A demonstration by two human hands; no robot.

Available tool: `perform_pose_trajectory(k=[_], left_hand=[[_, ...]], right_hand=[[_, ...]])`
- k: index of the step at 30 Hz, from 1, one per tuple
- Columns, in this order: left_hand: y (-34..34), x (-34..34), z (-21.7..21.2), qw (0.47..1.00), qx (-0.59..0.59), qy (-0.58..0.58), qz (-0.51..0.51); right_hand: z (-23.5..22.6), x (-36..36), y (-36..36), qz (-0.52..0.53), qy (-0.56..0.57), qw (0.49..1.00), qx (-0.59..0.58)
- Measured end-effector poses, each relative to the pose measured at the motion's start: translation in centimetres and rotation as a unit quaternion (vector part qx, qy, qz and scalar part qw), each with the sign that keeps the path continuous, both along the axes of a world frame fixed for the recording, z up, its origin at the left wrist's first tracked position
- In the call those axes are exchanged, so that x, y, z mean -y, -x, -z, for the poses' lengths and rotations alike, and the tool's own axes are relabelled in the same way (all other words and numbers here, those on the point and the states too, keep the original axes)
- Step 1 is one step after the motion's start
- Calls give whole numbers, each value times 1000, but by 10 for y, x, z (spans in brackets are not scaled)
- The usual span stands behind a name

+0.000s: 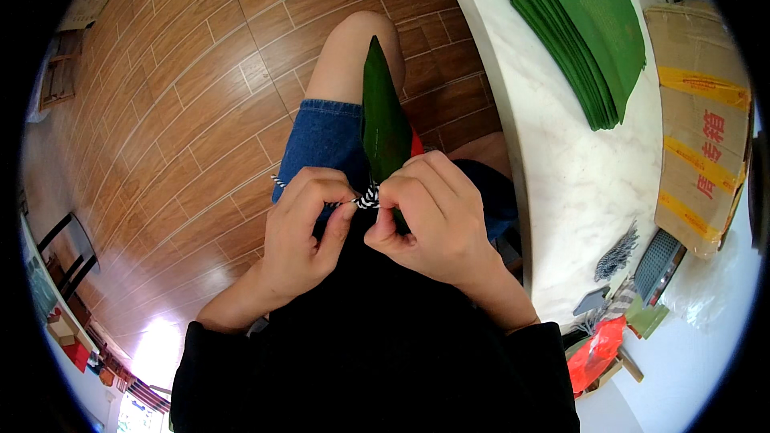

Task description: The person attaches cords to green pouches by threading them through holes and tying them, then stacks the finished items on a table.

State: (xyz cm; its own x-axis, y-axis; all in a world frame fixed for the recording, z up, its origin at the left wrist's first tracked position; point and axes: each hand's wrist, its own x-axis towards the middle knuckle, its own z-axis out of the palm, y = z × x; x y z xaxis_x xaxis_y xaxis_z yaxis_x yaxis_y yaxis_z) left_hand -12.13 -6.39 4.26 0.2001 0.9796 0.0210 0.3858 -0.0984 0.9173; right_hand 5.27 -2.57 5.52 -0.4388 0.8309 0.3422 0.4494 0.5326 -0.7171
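A long dark green leaf-shaped wrap [383, 116] points away from me over my lap, with a bit of red showing at its right side. A black-and-white striped string [367, 197] circles its near end. My left hand [306, 228] pinches the string on the left, and a loose end trails past it. My right hand [431, 216] grips the wrap's near end and the string from the right. Both hands sit close together above my denim shorts.
A white marble table [561, 152] runs along the right. On it lie a stack of green sheets [589, 32], a cardboard box [702, 120], a bundle of striped strings [616, 252] and a red bag [595, 353]. Wooden floor [184, 112] spreads to the left.
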Motion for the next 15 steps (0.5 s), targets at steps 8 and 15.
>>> perform_pose_trajectory(k=[8,15], left_hand=[[-2,0,1,992,92,87,-1],[-9,1,7,984,141,106,6]], right_hand=[[4,3,-7,11,115,989,-92],[17,9,-9,36,94,986,-131]])
